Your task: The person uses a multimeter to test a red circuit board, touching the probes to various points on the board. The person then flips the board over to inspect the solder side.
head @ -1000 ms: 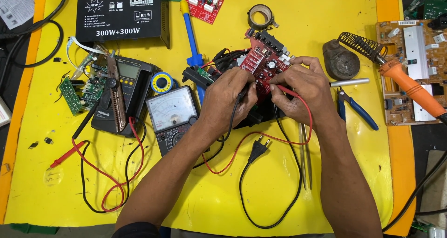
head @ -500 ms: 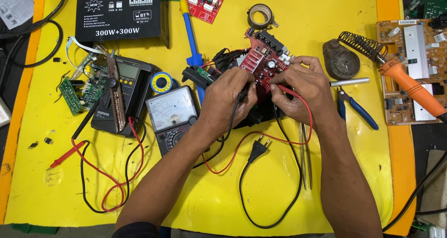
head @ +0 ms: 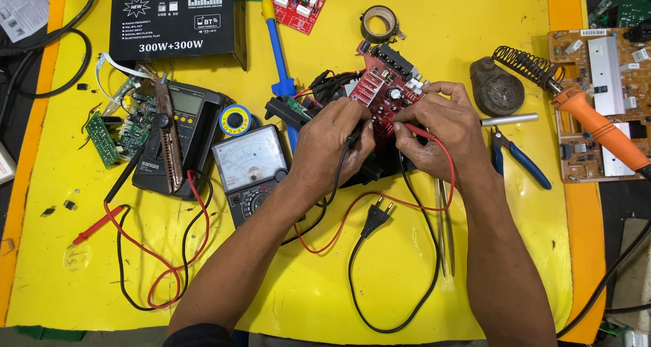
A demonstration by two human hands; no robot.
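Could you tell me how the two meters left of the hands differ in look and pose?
The analog meter has a pale needle dial and lies face up; the digital meter has a flat grey screen and yellow buttons. A brown strip lies across the digital meter; the analog meter's face is uncovered. Both are dark-cased and rest on the yellow mat.

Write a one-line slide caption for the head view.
Left hand and right hand press black and red probes to a red circuit board beside an analog multimeter on a yellow mat.
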